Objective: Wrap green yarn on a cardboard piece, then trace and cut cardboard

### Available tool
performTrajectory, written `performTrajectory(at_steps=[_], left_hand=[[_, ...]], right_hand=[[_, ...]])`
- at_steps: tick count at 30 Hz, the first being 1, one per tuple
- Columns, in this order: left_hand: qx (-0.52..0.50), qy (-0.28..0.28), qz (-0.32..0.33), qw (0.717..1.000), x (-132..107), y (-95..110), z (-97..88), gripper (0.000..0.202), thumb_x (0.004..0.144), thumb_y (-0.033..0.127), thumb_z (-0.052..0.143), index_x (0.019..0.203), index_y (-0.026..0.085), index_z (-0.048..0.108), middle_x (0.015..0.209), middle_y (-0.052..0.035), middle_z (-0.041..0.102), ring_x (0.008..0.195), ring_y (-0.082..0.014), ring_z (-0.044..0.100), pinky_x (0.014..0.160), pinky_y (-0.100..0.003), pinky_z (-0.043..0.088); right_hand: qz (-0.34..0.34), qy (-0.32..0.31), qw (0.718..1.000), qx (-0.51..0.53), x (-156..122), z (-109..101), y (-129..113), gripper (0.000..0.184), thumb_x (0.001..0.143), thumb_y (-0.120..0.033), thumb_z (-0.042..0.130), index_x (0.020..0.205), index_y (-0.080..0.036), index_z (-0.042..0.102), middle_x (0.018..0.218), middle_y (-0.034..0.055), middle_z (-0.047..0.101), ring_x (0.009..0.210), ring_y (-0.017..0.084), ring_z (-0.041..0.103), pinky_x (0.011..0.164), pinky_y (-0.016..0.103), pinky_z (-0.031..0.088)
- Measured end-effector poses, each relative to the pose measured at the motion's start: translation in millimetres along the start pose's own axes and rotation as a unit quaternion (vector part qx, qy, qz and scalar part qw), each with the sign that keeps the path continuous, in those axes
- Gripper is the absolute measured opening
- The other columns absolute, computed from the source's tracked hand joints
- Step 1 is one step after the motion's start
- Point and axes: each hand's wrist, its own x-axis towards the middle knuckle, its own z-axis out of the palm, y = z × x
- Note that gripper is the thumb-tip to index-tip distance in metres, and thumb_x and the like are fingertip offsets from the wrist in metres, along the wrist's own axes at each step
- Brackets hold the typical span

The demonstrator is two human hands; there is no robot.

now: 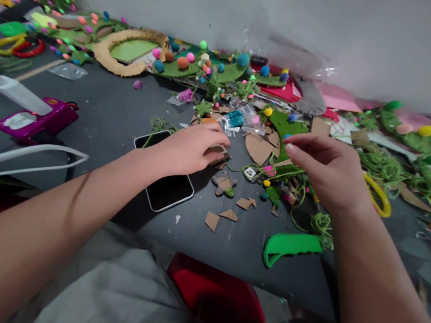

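My left hand point(185, 150) reaches over a phone point(169, 192) with a dark screen. Its fingers curl round a brown piece of cardboard point(219, 155), mostly covered by the hand. On the right, my right hand point(329, 169) has thumb and forefinger pinched together in front of a green felt crescent point(287, 125); what sits between the tips is too small to tell. Between the hands lie a leaf-shaped cardboard piece point(259, 149) and a thin strand of green yarn point(288, 173). Nearer me is a small star point(224, 184), partly wrapped in grey and green, beside cardboard scraps point(212, 221).
A green cutter point(293, 247) lies near the front edge. To the left are a purple glue gun point(35, 117) and its white cable point(29, 153). Green pieces with coloured balls point(182, 63), a tan ring point(110, 64) and yarn tangles point(384, 162) line the back and right.
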Motion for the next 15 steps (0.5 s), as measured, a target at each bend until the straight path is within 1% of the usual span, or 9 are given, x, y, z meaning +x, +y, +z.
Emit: performTrajectory(at_steps=[2,4,6,9,11,13,15], left_hand=[[0.004,-0.016,-0.004,1.0,5.3,-1.1,2.5,0.031,0.101,0.029,0.052,0.122,0.02,0.072,0.128,-0.0123,0.067,0.103,-0.0241,0.068,0.082,-0.036,0.049],[0.007,-0.027,-0.012,1.0,8.6,-1.4,4.6,0.026,0.099,0.028,0.052,0.111,0.019,0.073,0.122,-0.0118,0.068,0.099,-0.0236,0.068,0.082,-0.036,0.049],[0.012,-0.029,-0.021,0.999,10.3,-1.9,7.1,0.023,0.098,0.027,0.052,0.103,0.019,0.072,0.117,-0.0119,0.068,0.101,-0.0247,0.067,0.084,-0.037,0.049],[0.015,-0.023,-0.027,0.999,11.6,-4.2,10.6,0.021,0.099,0.027,0.049,0.096,0.018,0.067,0.112,-0.013,0.067,0.105,-0.0278,0.065,0.084,-0.039,0.047],[0.013,-0.014,-0.029,0.999,11.5,-5.0,10.4,0.019,0.1,0.027,0.048,0.094,0.018,0.064,0.109,-0.0133,0.067,0.102,-0.028,0.064,0.082,-0.039,0.046],[0.004,-0.002,-0.029,1.0,10.2,-2.4,7.1,0.016,0.1,0.025,0.047,0.092,0.019,0.06,0.104,-0.0116,0.066,0.094,-0.0253,0.063,0.077,-0.037,0.044],[-0.016,0.015,-0.023,1.0,7.5,5.0,1.9,0.014,0.102,0.024,0.046,0.092,0.021,0.056,0.096,-0.0076,0.065,0.084,-0.0209,0.06,0.071,-0.034,0.043]], right_hand=[[-0.016,-0.054,0.997,-0.061,-0.8,1.0,-0.4,0.024,0.081,-0.039,0.09,0.103,-0.029,0.085,0.098,0.0038,0.077,0.085,0.021,0.067,0.079,0.041,0.053],[-0.045,-0.101,0.987,-0.117,-1.7,4.4,-0.1,0.028,0.078,-0.042,0.092,0.103,-0.032,0.085,0.108,0.0057,0.076,0.101,0.029,0.069,0.093,0.051,0.054],[-0.091,-0.128,0.973,-0.168,-2.7,8.4,1.6,0.027,0.082,-0.045,0.088,0.105,-0.032,0.084,0.116,0.0074,0.075,0.113,0.034,0.068,0.104,0.059,0.051],[-0.149,-0.139,0.954,-0.222,-4.0,12.2,4.7,0.024,0.092,-0.046,0.08,0.11,-0.03,0.081,0.121,0.0096,0.075,0.117,0.036,0.069,0.105,0.062,0.051],[-0.161,-0.128,0.951,-0.23,-4.9,14.0,5.2,0.023,0.094,-0.044,0.079,0.111,-0.029,0.08,0.123,0.0103,0.075,0.118,0.036,0.069,0.105,0.062,0.052],[-0.171,-0.112,0.953,-0.226,-5.9,18.0,4.0,0.021,0.095,-0.041,0.079,0.111,-0.03,0.079,0.123,0.0104,0.076,0.12,0.036,0.069,0.106,0.06,0.052],[-0.175,-0.104,0.958,-0.203,-7.0,25.7,1.3,0.025,0.096,-0.04,0.078,0.119,-0.031,0.077,0.129,0.0105,0.076,0.125,0.035,0.068,0.107,0.058,0.052]])
